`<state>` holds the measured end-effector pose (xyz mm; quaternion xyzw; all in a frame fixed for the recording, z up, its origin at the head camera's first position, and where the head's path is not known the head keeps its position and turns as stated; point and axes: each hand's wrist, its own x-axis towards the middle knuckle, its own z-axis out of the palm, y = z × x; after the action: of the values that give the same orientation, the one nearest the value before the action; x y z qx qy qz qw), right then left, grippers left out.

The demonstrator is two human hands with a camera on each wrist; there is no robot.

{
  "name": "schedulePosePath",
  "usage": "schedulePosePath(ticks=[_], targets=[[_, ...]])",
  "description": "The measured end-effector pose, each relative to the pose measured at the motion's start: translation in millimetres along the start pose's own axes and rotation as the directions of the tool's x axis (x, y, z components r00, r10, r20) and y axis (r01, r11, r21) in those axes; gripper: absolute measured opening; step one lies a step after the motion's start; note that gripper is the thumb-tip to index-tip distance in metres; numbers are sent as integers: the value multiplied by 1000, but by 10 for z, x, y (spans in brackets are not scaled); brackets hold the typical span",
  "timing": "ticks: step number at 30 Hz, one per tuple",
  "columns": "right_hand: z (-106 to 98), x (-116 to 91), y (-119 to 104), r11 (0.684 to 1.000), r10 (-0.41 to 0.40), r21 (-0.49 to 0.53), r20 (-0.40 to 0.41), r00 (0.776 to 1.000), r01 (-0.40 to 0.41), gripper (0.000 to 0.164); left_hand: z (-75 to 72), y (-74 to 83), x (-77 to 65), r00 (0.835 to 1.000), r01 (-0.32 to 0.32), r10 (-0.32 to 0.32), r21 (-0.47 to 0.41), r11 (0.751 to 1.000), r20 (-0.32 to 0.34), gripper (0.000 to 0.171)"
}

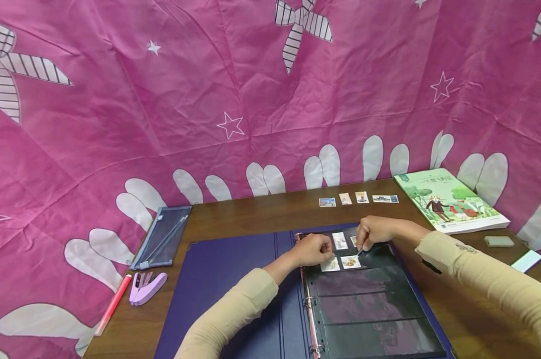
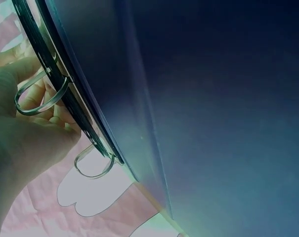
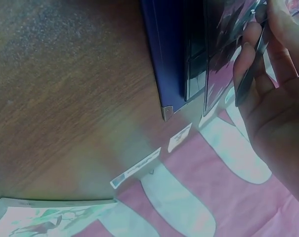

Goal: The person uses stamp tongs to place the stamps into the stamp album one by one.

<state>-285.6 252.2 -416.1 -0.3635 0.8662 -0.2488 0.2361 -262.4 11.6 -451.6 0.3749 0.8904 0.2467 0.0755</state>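
Note:
An open stamp album (image 1: 234,279) with a dark blue cover lies on the table, its black pocket page (image 1: 364,304) on the right side. My right hand (image 1: 375,233) pinches tweezers (image 3: 253,69), whose tip reaches a stamp (image 1: 351,262) in an upper row. Left of it sits another stamp (image 1: 330,265), and my left hand (image 1: 312,249) rests over the page there, fingers bent; whether they pinch anything is hidden. Above, a third stamp (image 1: 340,241) shows whole, while one beside it is partly covered by my right hand. Metal rings (image 2: 43,94) run near my left hand.
Several loose stamps (image 1: 362,197) lie behind the album. A green book (image 1: 450,199), an eraser-like block (image 1: 499,242) and a pale flat item (image 1: 527,261) are at right. Leftward lie a zip pouch (image 1: 162,237), a purple stapler-like tool (image 1: 147,289) and a red pen (image 1: 114,304).

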Motion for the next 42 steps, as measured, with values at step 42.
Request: schedulePosePath(ticks=[42], targets=[[-476, 499, 621, 843, 461, 66, -601, 652, -534, 28, 3, -5, -23, 997, -74, 73, 72, 995, 20, 3]])
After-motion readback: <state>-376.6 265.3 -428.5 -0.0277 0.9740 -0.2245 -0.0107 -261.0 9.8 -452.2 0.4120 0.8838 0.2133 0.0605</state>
